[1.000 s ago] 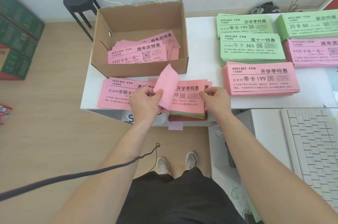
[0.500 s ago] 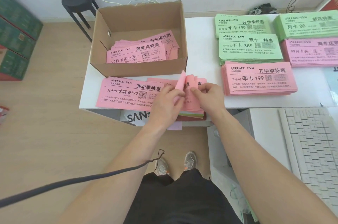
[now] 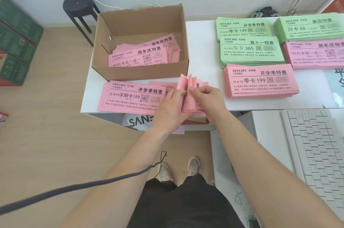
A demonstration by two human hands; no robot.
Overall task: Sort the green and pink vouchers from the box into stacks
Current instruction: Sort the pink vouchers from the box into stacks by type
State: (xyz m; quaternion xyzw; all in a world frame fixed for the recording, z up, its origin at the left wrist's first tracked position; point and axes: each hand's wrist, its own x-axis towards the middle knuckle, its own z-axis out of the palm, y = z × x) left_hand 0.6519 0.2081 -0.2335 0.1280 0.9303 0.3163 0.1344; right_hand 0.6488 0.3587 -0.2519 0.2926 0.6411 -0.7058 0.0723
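A cardboard box (image 3: 141, 73) stands on the white table (image 3: 201, 45) and holds several pink vouchers (image 3: 137, 58). In front of it, at the table's near edge, my left hand (image 3: 167, 108) and my right hand (image 3: 210, 101) both pinch a fanned bundle of pink vouchers (image 3: 188, 88), its leaves bent upward over a mixed pile. A pink stack (image 3: 130, 97) lies left of my hands. To the right lie another pink stack (image 3: 260, 80), green stacks (image 3: 251, 50) (image 3: 243, 27) (image 3: 312, 25) and a pink stack (image 3: 314, 53) at the far right.
A white keyboard (image 3: 316, 157) lies on a lower desk at the right. A black stool (image 3: 80, 7) stands behind the box on the wooden floor, and green cartons (image 3: 16, 41) are at the left. A dark cable (image 3: 74, 186) runs across my left forearm.
My left hand moved right with a single lifted pink voucher and joined my right hand at the pile. Both hands now flick through the bundle's upturned leaves.
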